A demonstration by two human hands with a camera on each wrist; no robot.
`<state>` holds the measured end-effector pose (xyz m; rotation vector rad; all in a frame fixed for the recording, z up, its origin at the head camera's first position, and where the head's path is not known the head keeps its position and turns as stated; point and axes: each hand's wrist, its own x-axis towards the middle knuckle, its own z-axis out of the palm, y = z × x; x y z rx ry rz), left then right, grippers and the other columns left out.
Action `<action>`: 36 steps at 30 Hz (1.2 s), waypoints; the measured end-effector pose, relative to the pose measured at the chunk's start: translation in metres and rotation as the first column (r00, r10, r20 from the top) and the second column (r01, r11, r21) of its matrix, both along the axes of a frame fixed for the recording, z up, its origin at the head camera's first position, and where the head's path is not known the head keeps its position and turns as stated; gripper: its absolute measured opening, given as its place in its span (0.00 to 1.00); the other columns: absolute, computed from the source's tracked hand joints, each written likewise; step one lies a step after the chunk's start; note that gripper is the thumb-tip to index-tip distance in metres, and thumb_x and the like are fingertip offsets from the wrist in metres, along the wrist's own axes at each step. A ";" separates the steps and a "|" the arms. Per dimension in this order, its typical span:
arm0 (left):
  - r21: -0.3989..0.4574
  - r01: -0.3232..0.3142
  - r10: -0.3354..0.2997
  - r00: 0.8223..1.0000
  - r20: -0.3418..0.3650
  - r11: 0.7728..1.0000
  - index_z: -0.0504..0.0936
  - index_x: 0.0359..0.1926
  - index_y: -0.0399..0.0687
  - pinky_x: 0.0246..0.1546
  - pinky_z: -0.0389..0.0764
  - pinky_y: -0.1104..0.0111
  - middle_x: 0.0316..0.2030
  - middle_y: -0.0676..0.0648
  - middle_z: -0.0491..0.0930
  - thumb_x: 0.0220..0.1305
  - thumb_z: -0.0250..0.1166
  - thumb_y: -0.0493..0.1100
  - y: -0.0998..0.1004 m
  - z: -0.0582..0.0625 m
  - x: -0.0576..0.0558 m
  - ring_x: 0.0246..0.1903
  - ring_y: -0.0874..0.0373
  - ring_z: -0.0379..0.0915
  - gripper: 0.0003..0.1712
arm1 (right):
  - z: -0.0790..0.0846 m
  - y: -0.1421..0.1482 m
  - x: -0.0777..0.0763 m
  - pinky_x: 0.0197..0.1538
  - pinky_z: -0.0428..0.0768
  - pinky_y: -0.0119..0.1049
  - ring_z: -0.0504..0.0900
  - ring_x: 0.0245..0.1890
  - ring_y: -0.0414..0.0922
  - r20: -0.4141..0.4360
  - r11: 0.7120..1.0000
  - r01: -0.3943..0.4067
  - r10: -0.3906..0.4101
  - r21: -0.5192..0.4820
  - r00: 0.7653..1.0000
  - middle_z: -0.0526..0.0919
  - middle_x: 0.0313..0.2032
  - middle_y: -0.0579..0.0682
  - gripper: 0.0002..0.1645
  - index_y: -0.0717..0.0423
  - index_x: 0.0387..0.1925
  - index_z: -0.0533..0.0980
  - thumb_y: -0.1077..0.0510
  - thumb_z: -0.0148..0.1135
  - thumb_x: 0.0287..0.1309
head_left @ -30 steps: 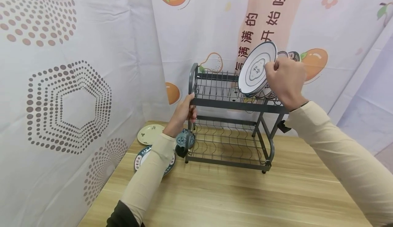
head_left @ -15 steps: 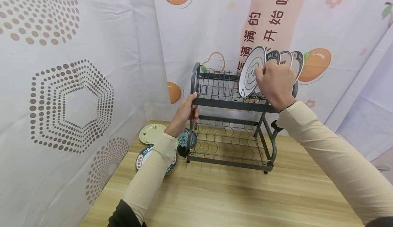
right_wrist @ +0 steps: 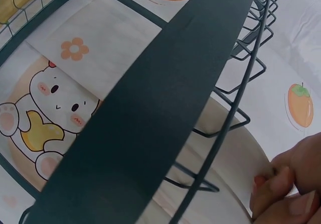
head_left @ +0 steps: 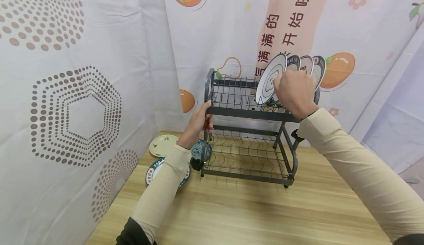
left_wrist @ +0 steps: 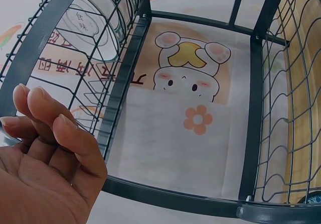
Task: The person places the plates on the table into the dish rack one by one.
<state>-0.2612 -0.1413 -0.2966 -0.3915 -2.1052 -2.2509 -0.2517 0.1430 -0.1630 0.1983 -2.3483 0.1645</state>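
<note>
A dark two-tier dish rack (head_left: 251,113) stands on the table, and my left hand (head_left: 197,125) grips the left end of its upper tier. Curled fingertips of that hand (left_wrist: 55,158) show beside the rack's bar in the left wrist view. My right hand (head_left: 296,92) pinches a white plate (head_left: 269,79) with a dark rim, which stands on edge and tilted in the right half of the upper tier. Several patterned plates (head_left: 318,68) stand behind it to the right, partly hidden by the hand. In the right wrist view, finger and thumb pinch the plate's edge (right_wrist: 251,148).
Left of the rack lie a cream plate (head_left: 163,145), a dark-rimmed plate (head_left: 154,171) partly under the left forearm, and a blue patterned dish (head_left: 201,150). The lower wire tier (head_left: 245,153) sits near the wooden tabletop (head_left: 232,212). Printed curtains (head_left: 218,27) hang behind and to the left.
My right hand has shifted left and slightly down with the plate, which has come lower in the upper tier and turned more edge-on. The left hand keeps its hold on the rack.
</note>
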 end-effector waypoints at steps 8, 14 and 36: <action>0.003 0.010 -0.010 1.000 -0.008 1.000 0.63 0.18 0.47 0.18 0.74 0.67 0.12 0.50 0.71 0.75 0.49 0.67 0.002 0.001 0.002 0.11 0.57 0.67 0.35 | 0.002 0.001 0.006 0.15 0.59 0.45 0.62 0.15 0.50 0.085 0.996 0.054 -0.060 0.075 0.995 0.60 0.12 0.50 0.24 0.55 0.11 0.62 0.58 0.42 0.64; 0.010 0.015 -0.015 1.000 0.001 1.000 0.62 0.19 0.48 0.18 0.73 0.68 0.13 0.50 0.71 0.76 0.48 0.67 0.003 0.000 0.002 0.11 0.58 0.67 0.35 | -0.001 0.002 0.009 0.15 0.57 0.43 0.60 0.14 0.49 0.053 0.993 0.051 -0.057 0.110 0.997 0.59 0.12 0.50 0.27 0.55 0.10 0.61 0.57 0.44 0.67; -0.015 0.012 -0.012 1.000 -0.017 1.000 0.62 0.19 0.48 0.18 0.73 0.68 0.13 0.50 0.72 0.75 0.47 0.67 0.001 -0.001 0.002 0.11 0.58 0.69 0.35 | -0.021 0.090 0.039 0.17 0.58 0.44 0.68 0.16 0.53 0.062 0.996 -0.037 0.042 -0.084 0.997 0.65 0.10 0.48 0.26 0.51 0.10 0.64 0.55 0.45 0.66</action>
